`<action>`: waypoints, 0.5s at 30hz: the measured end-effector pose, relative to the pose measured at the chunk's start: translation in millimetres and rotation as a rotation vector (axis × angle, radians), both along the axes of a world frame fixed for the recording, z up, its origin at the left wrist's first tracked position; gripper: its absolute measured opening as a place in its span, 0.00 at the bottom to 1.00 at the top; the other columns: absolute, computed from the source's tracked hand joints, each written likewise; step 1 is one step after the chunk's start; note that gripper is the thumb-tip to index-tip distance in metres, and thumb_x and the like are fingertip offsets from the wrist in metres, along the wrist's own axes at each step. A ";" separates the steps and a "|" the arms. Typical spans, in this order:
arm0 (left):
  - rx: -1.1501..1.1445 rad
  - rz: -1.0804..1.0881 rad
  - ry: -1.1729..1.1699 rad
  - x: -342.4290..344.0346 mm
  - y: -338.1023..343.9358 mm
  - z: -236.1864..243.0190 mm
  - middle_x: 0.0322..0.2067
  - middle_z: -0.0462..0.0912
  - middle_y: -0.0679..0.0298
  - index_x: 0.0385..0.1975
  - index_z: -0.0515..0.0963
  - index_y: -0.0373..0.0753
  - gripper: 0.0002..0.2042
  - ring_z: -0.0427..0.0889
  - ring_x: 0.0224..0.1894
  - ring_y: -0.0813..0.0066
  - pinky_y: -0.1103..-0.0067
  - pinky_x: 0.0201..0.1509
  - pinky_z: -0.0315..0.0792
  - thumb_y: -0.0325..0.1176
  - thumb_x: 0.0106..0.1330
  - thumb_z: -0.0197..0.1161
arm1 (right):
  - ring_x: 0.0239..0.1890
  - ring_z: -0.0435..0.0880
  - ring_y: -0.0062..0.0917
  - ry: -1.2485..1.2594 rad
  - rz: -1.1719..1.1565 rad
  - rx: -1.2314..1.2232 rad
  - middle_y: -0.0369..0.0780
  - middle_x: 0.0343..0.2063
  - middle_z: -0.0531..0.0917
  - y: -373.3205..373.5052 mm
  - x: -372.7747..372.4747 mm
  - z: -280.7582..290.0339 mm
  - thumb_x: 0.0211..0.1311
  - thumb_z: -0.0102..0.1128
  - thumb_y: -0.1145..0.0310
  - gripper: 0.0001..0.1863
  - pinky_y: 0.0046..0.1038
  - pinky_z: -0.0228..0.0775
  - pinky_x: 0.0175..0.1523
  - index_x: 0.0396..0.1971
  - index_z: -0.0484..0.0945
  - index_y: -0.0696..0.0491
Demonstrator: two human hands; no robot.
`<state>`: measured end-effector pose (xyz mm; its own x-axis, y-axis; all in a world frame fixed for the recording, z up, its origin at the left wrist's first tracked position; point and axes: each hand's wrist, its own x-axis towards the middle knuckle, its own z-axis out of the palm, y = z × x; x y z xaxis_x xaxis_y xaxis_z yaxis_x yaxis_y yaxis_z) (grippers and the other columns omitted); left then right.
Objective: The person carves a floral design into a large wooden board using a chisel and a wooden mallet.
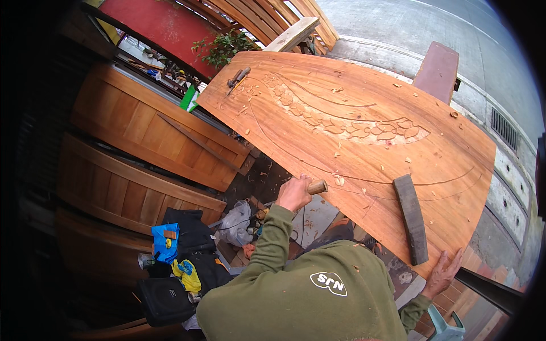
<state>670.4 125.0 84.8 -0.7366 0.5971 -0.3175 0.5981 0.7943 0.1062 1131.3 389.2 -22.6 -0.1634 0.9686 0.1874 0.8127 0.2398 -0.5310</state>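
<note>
Gripping a wooden handle (317,187) in our left hand (292,194), at the near edge of the wooden panel (449,156).
Beyond that closed fist lies the panel's carved leaf band (358,131), its long axis slanting from upper left down to the right, nearer our left hand than our right. Our right hand (443,274) rests, fingers extended, on the panel's lower right edge, just beside the dark curved block (412,220).

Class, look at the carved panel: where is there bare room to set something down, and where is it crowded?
Shavings aside, the carved panel has bare room between the leaf carving and the right edge, and between the dark bar and that edge. Crowded: the far-left corner, with the small tool, and the near edge by the left hand.
</note>
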 end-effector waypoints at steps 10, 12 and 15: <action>0.035 -0.022 0.027 0.8 -1.2 2.2 0.54 0.87 0.48 0.52 0.84 0.38 0.17 0.87 0.51 0.44 0.57 0.56 0.83 0.30 0.62 0.63 | 0.75 0.71 0.50 -0.005 0.006 0.007 0.54 0.73 0.71 0.4 -0.3 0.3 0.80 0.60 0.52 0.32 0.45 0.67 0.73 0.77 0.69 0.48; 0.030 -0.017 0.030 0.6 -1.3 1.5 0.52 0.87 0.47 0.51 0.84 0.38 0.16 0.87 0.50 0.43 0.57 0.56 0.83 0.30 0.63 0.63 | 0.75 0.71 0.49 0.004 0.000 -0.002 0.53 0.73 0.71 0.4 -0.2 -0.7 0.80 0.60 0.52 0.32 0.44 0.67 0.73 0.77 0.69 0.48; 0.033 -0.018 0.044 -1.4 -3.2 -2.2 0.44 0.88 0.44 0.55 0.84 0.41 0.18 0.88 0.47 0.43 0.56 0.54 0.83 0.30 0.65 0.61 | 0.74 0.71 0.48 -0.013 0.002 0.001 0.52 0.73 0.72 0.7 1.2 -2.9 0.80 0.60 0.52 0.32 0.44 0.68 0.73 0.77 0.69 0.48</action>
